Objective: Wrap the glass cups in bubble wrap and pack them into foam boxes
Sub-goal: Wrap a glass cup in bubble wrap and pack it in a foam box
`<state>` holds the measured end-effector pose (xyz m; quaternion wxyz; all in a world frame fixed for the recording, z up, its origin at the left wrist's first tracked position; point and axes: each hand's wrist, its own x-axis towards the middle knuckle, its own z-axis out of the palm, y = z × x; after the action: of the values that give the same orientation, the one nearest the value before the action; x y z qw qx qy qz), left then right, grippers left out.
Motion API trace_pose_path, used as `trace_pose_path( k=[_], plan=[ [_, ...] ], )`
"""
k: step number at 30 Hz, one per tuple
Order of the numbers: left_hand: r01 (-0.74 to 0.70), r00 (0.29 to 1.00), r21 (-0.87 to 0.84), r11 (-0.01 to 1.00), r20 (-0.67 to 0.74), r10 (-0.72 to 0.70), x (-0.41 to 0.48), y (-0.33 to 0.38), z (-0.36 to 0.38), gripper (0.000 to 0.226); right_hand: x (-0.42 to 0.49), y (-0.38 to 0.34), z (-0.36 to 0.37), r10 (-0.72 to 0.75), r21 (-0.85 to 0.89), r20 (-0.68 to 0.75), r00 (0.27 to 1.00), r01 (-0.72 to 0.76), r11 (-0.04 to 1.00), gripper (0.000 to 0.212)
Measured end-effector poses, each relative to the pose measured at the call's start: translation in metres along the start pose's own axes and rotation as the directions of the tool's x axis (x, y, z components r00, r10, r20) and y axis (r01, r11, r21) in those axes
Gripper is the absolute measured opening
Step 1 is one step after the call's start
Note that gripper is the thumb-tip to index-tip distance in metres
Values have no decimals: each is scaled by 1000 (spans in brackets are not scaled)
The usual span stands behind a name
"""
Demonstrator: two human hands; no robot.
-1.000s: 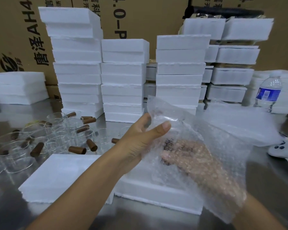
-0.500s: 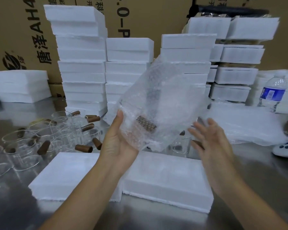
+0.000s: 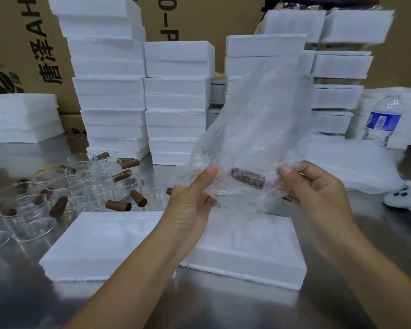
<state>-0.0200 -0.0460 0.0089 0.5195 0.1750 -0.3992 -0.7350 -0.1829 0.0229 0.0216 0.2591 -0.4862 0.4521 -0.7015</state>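
- The bubble wrap is held up in the air by both hands, and its free upper part rises loose and tilted beyond the fingertips.
- The left hand is clamped on the sheet's lower left part: the thumb is pressed onto the front and the fingers are curled behind it.
- The right hand pinches the sheet's lower right edge, which is caught between the thumb and the curled fingers.
- The glass cup is seen through the wrap, just beside the left thumb tip and in front of the left fingers.
- A brown piece is seen inside the wrap, lying tilted between the two thumbs and touched directly by neither.
- Two flat foam boxes are set side by side below the hands on the metal table.
- Loose cups with brown pieces are scattered on the table, to the left of the left fingers.
- Stacks of foam boxes are ranged well beyond the fingertips, with printed cardboard cartons behind them.
- A pile of wrap sheets is spread past the right fingers. A water bottle stands behind it, and a white object is cut off at the frame edge.
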Motion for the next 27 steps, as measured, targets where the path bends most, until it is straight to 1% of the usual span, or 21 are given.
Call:
trace_pose_path(
  k=[1, 3, 6, 8, 10, 12, 15, 19, 23, 25, 27],
  plan=[
    [-17, 1000, 37, 999, -3, 17, -1, -1, 1, 49, 0, -1, 0, -5, 12, -11, 1000, 5, 1000, 16],
    [-54, 999, 73, 996, 10, 54, -2, -1, 2, 59, -1, -1, 1, -7, 18, -29, 1000, 7, 1000, 16],
    [-100, 993, 134, 986, 68, 91, -2, -2, 0, 84, -1, -2, 0, -13, 11, -65, 998, 13, 1000, 16],
    [-112, 991, 215, 970, 100, 92, -2, -3, -2, 91, 0, -1, -2, -11, -2, -100, 995, 11, 1000, 14],
    [-111, 991, 320, 941, 104, 81, -2, -5, -5, 91, 2, 0, -3, -11, -14, -126, 992, 9, 1000, 8],
    [-111, 992, 403, 908, 103, 75, -2, -8, -7, 91, 2, 0, -4, -11, -26, -135, 991, 7, 1000, 9],
    [-124, 989, 503, 855, 136, 64, -5, -10, -6, 78, 2, 0, -5, 3, -23, -139, 990, -7, 1000, 20],
    [-174, 981, 623, 762, 177, 80, -10, -7, -4, 70, 3, -2, -6, 46, 10, -161, 986, -45, 999, 16],
    [-259, 956, 676, 690, 284, 81, -14, -2, -2, 64, 1, -6, -2, 24, 11, -123, 992, -23, 1000, 19],
    [-290, 942, 688, 666, 327, 72, -17, -2, -1, 56, -2, -9, -1, -5, -44, -120, 993, -1, 999, 20],
    [-307, 936, 723, 619, 346, 61, -19, -2, 2, 50, -5, -11, -1, -37, -125, -121, 992, 22, 992, 23]
  ],
)
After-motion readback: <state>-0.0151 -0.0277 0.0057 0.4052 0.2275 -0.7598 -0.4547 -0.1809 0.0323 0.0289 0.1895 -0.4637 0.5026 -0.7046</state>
